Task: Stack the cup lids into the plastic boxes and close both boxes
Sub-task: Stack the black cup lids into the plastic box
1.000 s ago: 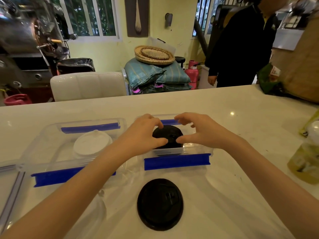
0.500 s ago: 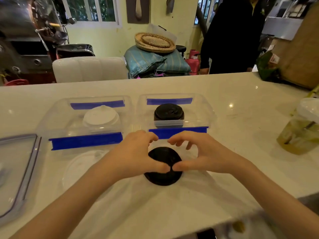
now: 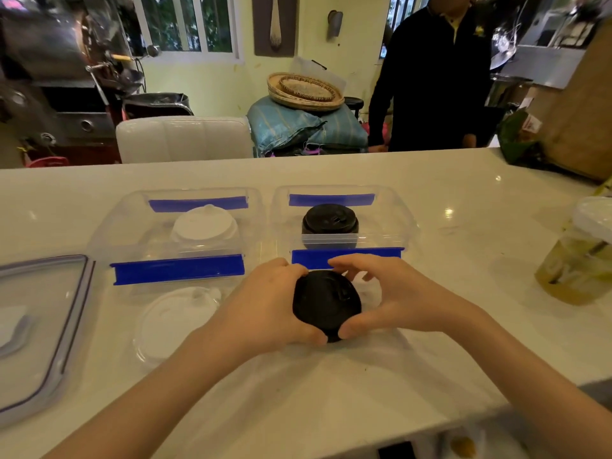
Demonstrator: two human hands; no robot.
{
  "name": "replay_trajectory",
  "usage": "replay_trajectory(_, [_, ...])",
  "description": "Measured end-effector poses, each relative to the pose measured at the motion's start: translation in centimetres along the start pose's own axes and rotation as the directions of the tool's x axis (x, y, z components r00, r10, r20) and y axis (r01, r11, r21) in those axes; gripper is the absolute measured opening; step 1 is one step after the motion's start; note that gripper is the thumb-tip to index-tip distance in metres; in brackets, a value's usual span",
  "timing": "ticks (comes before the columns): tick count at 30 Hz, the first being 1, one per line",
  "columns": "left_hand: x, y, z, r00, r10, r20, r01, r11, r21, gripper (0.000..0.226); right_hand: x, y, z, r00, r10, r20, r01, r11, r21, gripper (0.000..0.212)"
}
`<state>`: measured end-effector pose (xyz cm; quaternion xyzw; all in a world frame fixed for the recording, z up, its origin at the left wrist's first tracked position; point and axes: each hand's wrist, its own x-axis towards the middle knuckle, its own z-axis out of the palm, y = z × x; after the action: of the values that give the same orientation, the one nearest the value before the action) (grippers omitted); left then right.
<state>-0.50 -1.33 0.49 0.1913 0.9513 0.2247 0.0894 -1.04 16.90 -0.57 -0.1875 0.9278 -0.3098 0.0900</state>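
A black cup lid point(image 3: 326, 303) is held between my left hand point(image 3: 265, 309) and my right hand point(image 3: 394, 296), just in front of the right plastic box point(image 3: 407, 223). That clear box with blue clasps holds a stack of black lids point(image 3: 329, 221). Beside it, the left plastic box point(image 3: 106, 233) holds a stack of white lids point(image 3: 205, 225). A white cup lid point(image 3: 175, 323) lies on the counter in front of the left box. A clear box cover point(image 3: 43, 326) with a grey rim lies flat at the far left.
A plastic jar point(image 3: 578, 253) of yellowish liquid stands at the right of the white counter point(image 3: 430, 200). A person in dark clothes point(image 3: 433, 77) stands behind the counter. A white chair back point(image 3: 183, 139) is across it. The counter's near edge runs at the lower right.
My hands came back from the right box to the black lid on the counter, closed around it and have lifted and tilted it slightly. The camera view shifted down.
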Motion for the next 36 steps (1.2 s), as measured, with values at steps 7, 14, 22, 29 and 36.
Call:
replay_trajectory(7, [2.0,0.9,-4.1,0.985,0.123,-0.119,-0.131,0.989,-0.065,0.066,1.3,-0.6,-4.1,0.979,-0.101,-0.18,0.103,0.995,0.001,0.078])
replay_trajectory(14, [6.4,1.4,-7.1,0.976,0.126,-0.179,-0.163,0.965,-0.208,0.07,4.0,-0.2,-7.5,0.937,-0.105,-0.334,0.107,0.994,-0.013,0.075])
replay_trajectory(22, [12.3,0.5,-7.1,0.984,0.016,-0.177,-0.08,0.928,-0.364,0.073,8.2,1.9,-7.6,0.888,0.018,-0.459,0.008,0.998,0.056,0.078])
replay_trajectory(29, [14.0,-1.1,-5.7,1.0,-0.004,0.005,0.005,0.935,-0.354,0.057,8.8,2.7,-6.6,0.952,0.051,-0.301,-0.034,0.998,0.06,0.055])
replay_trajectory(36, [14.4,-1.8,-5.0,0.996,0.028,0.085,-0.011,0.981,-0.191,0.056,9.3,3.6,-5.6,0.973,0.092,-0.212,-0.088,0.996,0.032,0.055])
